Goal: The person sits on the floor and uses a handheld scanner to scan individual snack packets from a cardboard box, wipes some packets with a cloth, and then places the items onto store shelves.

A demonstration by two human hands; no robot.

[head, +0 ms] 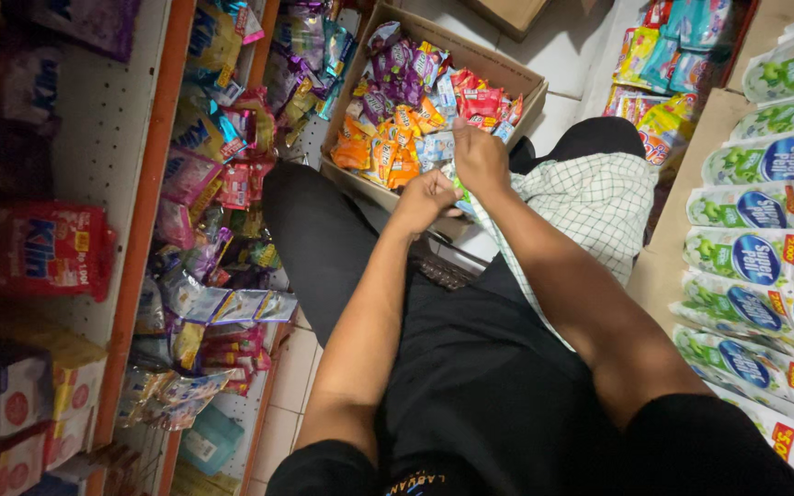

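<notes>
a: what is taken in first, going from the biggest thing down?

b: a store aisle floor is seen from above. a shelf rack (130, 230) hung with coloured sachets is set along the left, and a display of green and white pouches (765, 248) is laid out on the right. between them an open cardboard box (516, 78) is placed ahead of the knees, filled with purple, orange, red and pale blue sachets (406, 115).

a: and the hands?

b: both are held together at the box's near edge. the left hand (423, 200) is curled over, fingers bent in, and is closed on the lower end of a small sachet strip (459, 188). the right hand (480, 156) is set just above and beyond it, also closed in a pinch; the same strip seems to be gripped there, though it is mostly hidden by the knuckles and this can't be told for sure.

a: how is the strip laid relative to them?

b: it is held between the two hands, its long axis running roughly from the left hand up toward the box, with a green and white end showing just right of the left hand's fingers. neither hand is clearly nearer; both are touching it or just beside it, and the right one is closer to the box's contents.
</notes>
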